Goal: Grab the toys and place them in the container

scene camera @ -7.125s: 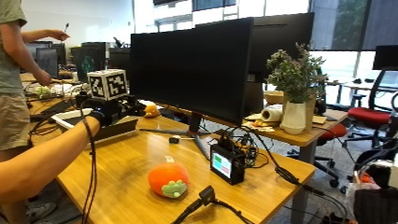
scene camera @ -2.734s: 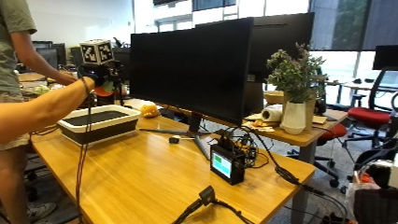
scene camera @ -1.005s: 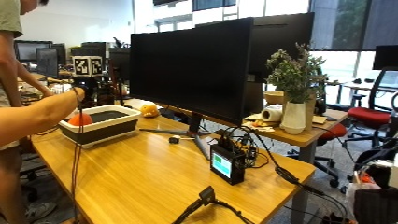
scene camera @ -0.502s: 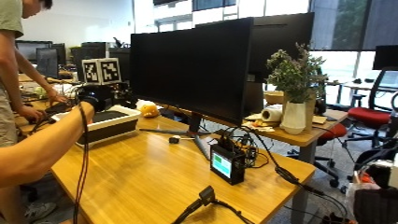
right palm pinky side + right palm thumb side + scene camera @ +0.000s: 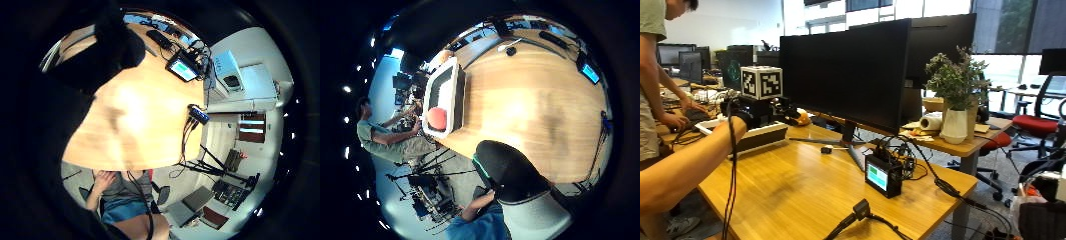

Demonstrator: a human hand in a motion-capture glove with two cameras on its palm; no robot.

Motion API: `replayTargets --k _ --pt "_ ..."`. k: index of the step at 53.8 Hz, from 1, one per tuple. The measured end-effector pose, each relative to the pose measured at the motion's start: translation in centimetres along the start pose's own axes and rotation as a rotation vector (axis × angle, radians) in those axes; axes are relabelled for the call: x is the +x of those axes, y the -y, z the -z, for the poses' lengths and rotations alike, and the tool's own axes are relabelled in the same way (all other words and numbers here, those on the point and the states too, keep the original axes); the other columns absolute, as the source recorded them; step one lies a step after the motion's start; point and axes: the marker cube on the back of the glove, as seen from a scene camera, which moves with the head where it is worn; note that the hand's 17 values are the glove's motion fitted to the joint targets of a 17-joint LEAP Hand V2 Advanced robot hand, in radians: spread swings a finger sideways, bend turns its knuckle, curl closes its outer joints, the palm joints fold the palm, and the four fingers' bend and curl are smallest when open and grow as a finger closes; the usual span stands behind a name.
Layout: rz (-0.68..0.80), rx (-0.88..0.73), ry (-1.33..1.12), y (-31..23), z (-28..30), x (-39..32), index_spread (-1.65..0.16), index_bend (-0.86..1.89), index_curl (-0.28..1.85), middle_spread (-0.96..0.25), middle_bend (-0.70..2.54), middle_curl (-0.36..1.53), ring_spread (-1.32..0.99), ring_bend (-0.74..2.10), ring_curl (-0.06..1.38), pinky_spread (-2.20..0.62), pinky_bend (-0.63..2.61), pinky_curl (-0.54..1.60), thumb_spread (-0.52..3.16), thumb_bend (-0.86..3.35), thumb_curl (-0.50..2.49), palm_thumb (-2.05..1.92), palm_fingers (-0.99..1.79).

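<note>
Gloved right hand (image 5: 750, 114) raised above the wooden surface (image 5: 806, 185), in front of the white-rimmed container (image 5: 763, 136) in the outside view and partly hiding it; fingers not clearly seen, so cannot tell whether released or clenched, and nothing seen held in either palm view. Orange-red round toy (image 5: 437, 119) lying inside the container (image 5: 445, 97) at one end, seen from the thumb-side palm camera, with the container standing near the surface's (image 5: 530, 105) edge. Second small orange toy (image 5: 801, 118) resting on the surface just beyond the container, near the foot of the large black monitor (image 5: 853, 70). Small device with a lit screen (image 5: 881, 176) standing further along the surface amid black cables, also visible from the little-finger-side camera (image 5: 182, 70). Potted plant (image 5: 954, 95) in a white vase on a neighbouring desk behind the monitor
</note>
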Motion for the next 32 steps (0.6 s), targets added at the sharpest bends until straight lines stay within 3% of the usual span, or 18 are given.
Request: replayTargets --k 32 --pt "0.024 -0.011 0.003 0.4 -1.2 -0.2 -0.29 0.12 0.21 0.01 0.19 0.38 -0.02 0.58 0.28 0.04 1.13 0.32 1.11 -0.04 0.32 -0.03 -0.09"
